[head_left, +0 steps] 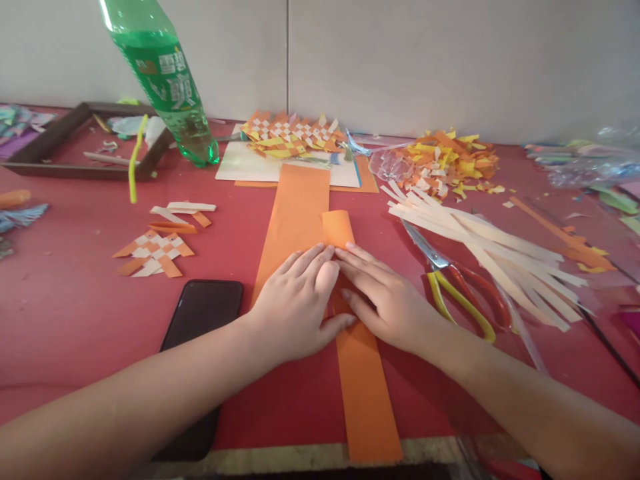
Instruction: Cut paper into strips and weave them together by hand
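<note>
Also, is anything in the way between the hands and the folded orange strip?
No, nothing visible is. The left hand and right hand both have fingers right on the folded orange strip. The scissors lie off beyond the right hand, and the phone lies left of the strip, so neither blocks them.

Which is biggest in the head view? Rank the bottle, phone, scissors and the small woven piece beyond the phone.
1. Bottle and phone, unranked: the bottle is cut off at the top; the phone is partly hidden and nearer the camera.
2. Scissors
3. Woven piece
</note>
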A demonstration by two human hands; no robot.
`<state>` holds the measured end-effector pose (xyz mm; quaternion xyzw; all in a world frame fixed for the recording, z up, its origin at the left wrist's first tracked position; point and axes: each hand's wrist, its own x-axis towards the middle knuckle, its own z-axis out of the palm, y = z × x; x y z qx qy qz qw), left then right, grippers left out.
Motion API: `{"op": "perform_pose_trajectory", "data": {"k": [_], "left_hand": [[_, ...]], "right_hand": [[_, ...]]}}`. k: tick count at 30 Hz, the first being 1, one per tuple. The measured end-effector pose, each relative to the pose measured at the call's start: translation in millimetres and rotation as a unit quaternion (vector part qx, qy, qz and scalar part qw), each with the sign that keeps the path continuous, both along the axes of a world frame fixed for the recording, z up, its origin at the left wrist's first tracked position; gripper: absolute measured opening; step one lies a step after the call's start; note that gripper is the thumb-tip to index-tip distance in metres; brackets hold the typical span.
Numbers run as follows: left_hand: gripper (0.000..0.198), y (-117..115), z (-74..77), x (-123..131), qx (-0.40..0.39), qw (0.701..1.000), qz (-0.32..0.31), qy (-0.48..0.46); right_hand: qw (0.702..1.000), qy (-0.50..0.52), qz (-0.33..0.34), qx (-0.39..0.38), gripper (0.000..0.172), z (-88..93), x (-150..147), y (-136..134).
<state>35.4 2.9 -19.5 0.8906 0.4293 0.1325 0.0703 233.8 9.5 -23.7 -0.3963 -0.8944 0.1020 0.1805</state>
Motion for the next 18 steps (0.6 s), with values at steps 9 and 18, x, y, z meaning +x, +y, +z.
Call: {"op": "perform_pose_trajectory", "data": {"k": [9, 18], "left_hand": [[0.069, 0, 3.8, -1, -0.015, 1.0, 0.014, -0.002], [0.07, -2, 6.8, -1, -0.025, 1.0, 0.009, 0.014]], "right_hand": [[0.999, 0.022, -0.012, 0.045, 0.04, -1.2, 2, -3], [0.991, -0.01, 0.022, 0.132, 0.028, 7.0, 14, -27]]}}
